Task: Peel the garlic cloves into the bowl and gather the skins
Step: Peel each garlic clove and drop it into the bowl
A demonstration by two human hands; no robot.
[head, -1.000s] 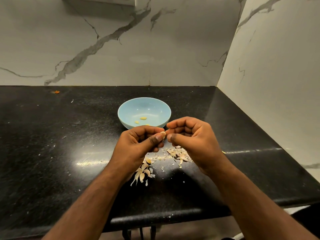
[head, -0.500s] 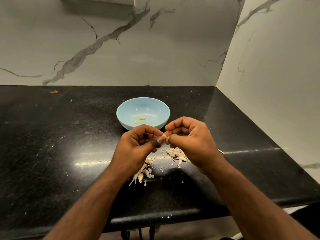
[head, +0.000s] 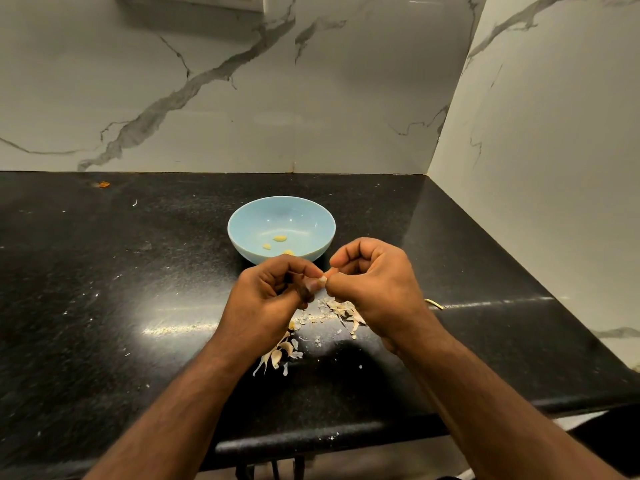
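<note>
Both hands meeting above the tabletop [head: 104, 306], just in front of the bowl [head: 242, 233]. Left hand [head: 266, 299] and right hand [head: 377, 289] pinching one garlic clove [head: 322, 280] between curled fingers. Skins [head: 341, 311] lying scattered beneath.

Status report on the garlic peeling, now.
Left hand and right hand both pinch one garlic clove above the skins. Three peeled cloves in blue bowl. Nothing in the way.
</note>
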